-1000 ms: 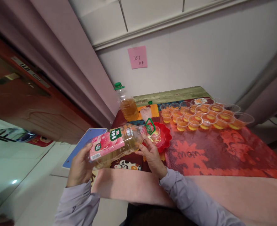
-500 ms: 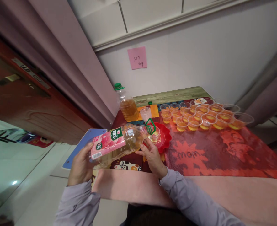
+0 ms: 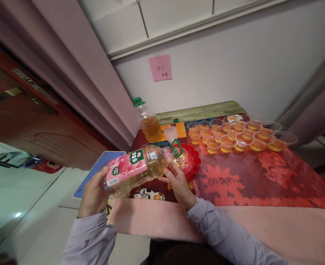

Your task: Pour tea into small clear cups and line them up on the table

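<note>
A large clear juice bottle (image 3: 154,162) with a pink label and a green ring handle at its neck lies tilted nearly level in both hands. My left hand (image 3: 94,191) is wrapped round its base. Below the shoulder and neck, my right hand (image 3: 180,184) grips it with bent fingers. The bottle's mouth points right, over a clear plastic cup (image 3: 183,154) that stands in a red scalloped dish (image 3: 197,163). Pale yellow liquid is inside the bottle. Whether any is flowing into the cup I cannot make out.
Rows of clear cups (image 3: 228,142) holding yellow liquid stand on the right. At the back are a second juice bottle (image 3: 150,127), a stack of cups (image 3: 170,133) and a green cap (image 3: 176,120). A blue stool (image 3: 96,165) stands left of the table; a pink note (image 3: 160,67) hangs on the wall.
Hardly anything differs. The bottle stays tilted over the cup in both hands, and my left hand sits very slightly further left and lower.
</note>
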A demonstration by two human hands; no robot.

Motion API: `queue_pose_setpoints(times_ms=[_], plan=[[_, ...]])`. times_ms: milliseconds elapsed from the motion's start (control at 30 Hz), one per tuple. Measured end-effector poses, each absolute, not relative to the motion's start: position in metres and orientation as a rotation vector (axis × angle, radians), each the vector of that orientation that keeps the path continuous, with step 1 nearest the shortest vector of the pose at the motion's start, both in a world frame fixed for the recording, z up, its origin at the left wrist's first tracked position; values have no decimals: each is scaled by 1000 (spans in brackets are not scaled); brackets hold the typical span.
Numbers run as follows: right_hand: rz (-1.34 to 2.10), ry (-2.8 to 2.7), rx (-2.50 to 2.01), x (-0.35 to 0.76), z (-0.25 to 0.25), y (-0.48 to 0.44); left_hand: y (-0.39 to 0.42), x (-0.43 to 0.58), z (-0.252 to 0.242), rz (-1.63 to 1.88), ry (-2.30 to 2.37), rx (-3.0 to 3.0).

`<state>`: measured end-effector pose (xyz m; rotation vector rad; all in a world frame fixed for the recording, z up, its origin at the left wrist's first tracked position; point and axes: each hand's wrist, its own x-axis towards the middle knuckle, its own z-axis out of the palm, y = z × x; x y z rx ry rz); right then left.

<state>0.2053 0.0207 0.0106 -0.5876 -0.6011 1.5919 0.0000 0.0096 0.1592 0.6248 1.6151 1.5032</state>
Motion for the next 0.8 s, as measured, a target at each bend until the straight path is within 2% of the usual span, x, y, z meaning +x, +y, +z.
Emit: queue_pose_setpoints(times_ms=[800], plan=[[1590,-567,-592,205,11,21,12,-1,159,1500,1634,657]])
